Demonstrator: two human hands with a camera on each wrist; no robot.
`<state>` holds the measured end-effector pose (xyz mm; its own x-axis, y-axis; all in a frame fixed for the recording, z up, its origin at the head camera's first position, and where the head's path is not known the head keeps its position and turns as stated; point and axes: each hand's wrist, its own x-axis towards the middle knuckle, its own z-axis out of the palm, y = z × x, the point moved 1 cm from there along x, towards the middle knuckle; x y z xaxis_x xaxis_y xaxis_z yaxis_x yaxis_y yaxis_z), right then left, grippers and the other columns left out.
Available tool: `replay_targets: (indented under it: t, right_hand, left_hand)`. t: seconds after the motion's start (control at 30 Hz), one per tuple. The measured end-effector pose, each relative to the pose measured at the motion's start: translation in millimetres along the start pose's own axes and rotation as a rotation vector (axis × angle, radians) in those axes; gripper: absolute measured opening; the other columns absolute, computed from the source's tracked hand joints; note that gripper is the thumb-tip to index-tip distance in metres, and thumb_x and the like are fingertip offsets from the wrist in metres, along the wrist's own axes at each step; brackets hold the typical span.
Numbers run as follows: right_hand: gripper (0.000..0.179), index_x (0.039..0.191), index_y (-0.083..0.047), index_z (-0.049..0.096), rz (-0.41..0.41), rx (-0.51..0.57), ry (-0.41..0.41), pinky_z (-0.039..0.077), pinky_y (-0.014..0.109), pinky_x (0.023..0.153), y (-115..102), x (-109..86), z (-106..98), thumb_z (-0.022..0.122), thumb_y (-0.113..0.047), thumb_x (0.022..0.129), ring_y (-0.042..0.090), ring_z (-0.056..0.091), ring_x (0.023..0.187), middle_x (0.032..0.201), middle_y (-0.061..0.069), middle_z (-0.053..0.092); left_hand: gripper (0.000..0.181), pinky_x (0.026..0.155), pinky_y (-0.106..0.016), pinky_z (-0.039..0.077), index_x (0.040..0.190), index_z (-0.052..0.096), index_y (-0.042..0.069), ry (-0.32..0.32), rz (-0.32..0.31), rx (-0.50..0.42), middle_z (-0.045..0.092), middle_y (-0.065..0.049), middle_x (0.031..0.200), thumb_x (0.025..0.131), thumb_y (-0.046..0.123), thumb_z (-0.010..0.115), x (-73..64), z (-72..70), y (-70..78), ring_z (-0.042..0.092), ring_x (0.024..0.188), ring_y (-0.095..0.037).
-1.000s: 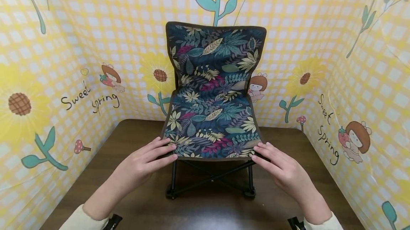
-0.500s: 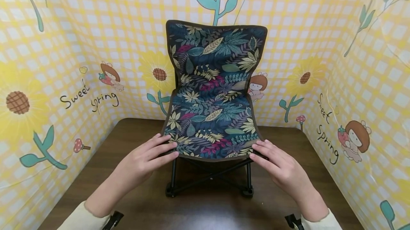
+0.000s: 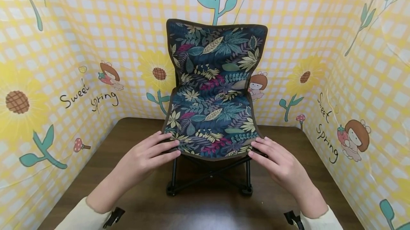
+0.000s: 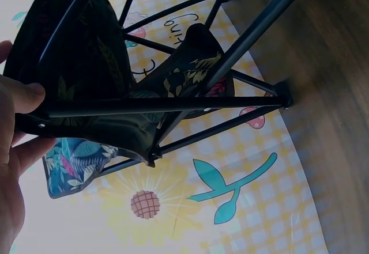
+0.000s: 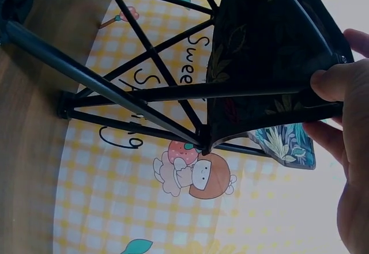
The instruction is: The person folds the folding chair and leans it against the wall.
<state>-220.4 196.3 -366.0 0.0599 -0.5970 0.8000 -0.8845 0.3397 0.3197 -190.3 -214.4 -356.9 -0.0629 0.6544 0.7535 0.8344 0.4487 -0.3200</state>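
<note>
Chair (image 3: 211,109) sitting upright, middle of tabletop (image 3: 109,148), dark leafy fabric, back at far side. Left to right: yellow-check cloth (image 3: 128,27) walling things in, "Sweet Spring" lettering on it. Cream sleeve (image 3: 83,216) next, then left hand (image 3: 144,159) holding near left corner of seat, fingers laid on top, thumb tucked underneath. Skinny black legs (image 3: 174,173) under seat, feet on wood. Right hand (image 3: 285,162) holding near right corner, pretty much mirrored, thumb under too. More cloth past that.
</note>
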Motion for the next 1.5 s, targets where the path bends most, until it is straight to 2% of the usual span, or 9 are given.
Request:
replay_targets:
  t: [0.17, 0.4, 0.63, 0.97, 1.3, 1.5]
  right_hand:
    - [0.031, 0.117, -0.003, 0.076, -0.001, -0.008, 0.005, 0.054, 0.048, 0.102, 1.4, 1.0, -0.5, 0.047, -0.001, 0.108, 0.043, 0.07, 0.104, 0.118, 0.022, 0.073]
    - [0.031, 0.117, -0.003, 0.076, 0.001, -0.015, 0.007, 0.054, 0.049, 0.101, 3.9, 4.1, -0.7, 0.047, 0.001, 0.106, 0.042, 0.071, 0.104, 0.118, 0.021, 0.073]
    - [0.031, 0.116, -0.002, 0.076, -0.001, -0.028, 0.019, 0.055, 0.049, 0.099, 4.3, 6.8, -1.5, 0.047, 0.002, 0.106, 0.042, 0.071, 0.103, 0.118, 0.021, 0.073]
    - [0.029, 0.115, -0.002, 0.077, -0.017, -0.037, 0.029, 0.056, 0.05, 0.097, 0.4, 10.8, -0.8, 0.049, -0.001, 0.107, 0.041, 0.071, 0.103, 0.117, 0.02, 0.074]
    - [0.029, 0.116, -0.002, 0.077, -0.014, -0.062, 0.032, 0.056, 0.051, 0.096, 0.4, 15.3, 0.6, 0.049, -0.002, 0.107, 0.041, 0.071, 0.103, 0.117, 0.02, 0.074]
    - [0.029, 0.116, -0.003, 0.077, -0.003, -0.065, 0.027, 0.058, 0.052, 0.093, 1.7, 18.7, 1.0, 0.049, -0.001, 0.107, 0.04, 0.071, 0.104, 0.117, 0.019, 0.074]
  left_hand:
    - [0.035, 0.122, -0.042, 0.035, 0.12, 0.076, 0.01, -0.007, 0.009, 0.007, 0.074, -0.013, 0.122, 0.11, 0.009, 0.044, 3.8, 0.5, -0.5, 0.068, 0.112, -0.039]
    - [0.035, 0.121, -0.043, 0.036, 0.121, 0.076, 0.011, -0.024, -0.008, 0.006, 0.073, -0.012, 0.124, 0.11, 0.01, 0.043, 6.8, 1.1, -3.0, 0.068, 0.113, -0.039]
    - [0.034, 0.115, -0.045, 0.044, 0.122, 0.076, 0.012, -0.027, 0.005, 0.02, 0.073, -0.011, 0.124, 0.11, 0.01, 0.044, 8.3, 2.8, -5.4, 0.068, 0.112, -0.038]
    - [0.035, 0.11, -0.051, 0.048, 0.121, 0.076, 0.01, -0.023, 0.014, 0.033, 0.073, -0.012, 0.124, 0.11, 0.007, 0.042, 11.6, 1.4, -3.3, 0.068, 0.111, -0.038]
    - [0.034, 0.112, -0.052, 0.045, 0.12, 0.076, 0.008, 0.021, 0.006, 0.048, 0.073, -0.014, 0.123, 0.109, 0.003, 0.044, 14.9, 6.2, 0.7, 0.068, 0.109, -0.04]
    - [0.034, 0.113, -0.053, 0.045, 0.121, 0.076, 0.009, 0.011, -0.019, 0.041, 0.072, -0.012, 0.125, 0.109, 0.004, 0.044, 19.2, 6.3, -0.1, 0.067, 0.114, -0.039]
